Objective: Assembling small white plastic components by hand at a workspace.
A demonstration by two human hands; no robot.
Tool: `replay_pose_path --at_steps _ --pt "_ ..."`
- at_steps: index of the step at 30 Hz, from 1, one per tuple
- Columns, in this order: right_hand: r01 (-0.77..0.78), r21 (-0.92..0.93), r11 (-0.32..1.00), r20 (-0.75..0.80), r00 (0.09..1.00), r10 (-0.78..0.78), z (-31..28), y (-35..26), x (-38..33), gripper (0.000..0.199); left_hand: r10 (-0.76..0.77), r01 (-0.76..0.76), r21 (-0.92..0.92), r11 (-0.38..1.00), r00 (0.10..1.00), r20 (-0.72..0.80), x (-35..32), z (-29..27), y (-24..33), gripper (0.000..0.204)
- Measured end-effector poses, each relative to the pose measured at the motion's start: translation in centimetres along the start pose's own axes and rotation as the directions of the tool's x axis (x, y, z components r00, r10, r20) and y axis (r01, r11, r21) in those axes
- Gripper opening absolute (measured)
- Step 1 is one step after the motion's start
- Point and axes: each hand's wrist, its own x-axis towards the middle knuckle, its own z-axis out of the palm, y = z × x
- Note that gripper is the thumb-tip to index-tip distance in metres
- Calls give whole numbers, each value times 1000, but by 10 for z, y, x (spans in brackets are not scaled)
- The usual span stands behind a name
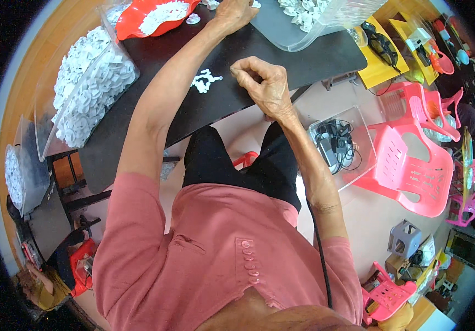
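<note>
My left hand [235, 13] reaches far across the black table [155, 127] to its back edge. Its fingers are curled, next to loose white plastic pieces [213, 4] and a red tray [130, 25] heaped with the same pieces. What it holds is hidden. My right hand [263, 84] hovers over the table's near right part with thumb and fingers pinched together; nothing shows between them. A small pile of white pieces [205, 80] lies just left of it.
Clear bags full of white pieces [91, 77] line the table's left side, and another clear bag [312, 16] lies at the back right. A clear box of cables [339, 144], pink plastic chairs [414, 171] and yellow tables [378, 69] stand on my right.
</note>
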Motion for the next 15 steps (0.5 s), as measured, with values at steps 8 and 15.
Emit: replay_pose_path --at_steps 8,15 --pt "-81 268 960 -15 996 89 -8 13 -1 11 -132 245 -523 816 961 244 -11 -24 1 23" --pt "-124 386 914 29 992 122 -17 15 9 15 -37 364 -931 15 931 364 -108 -75 2 13"
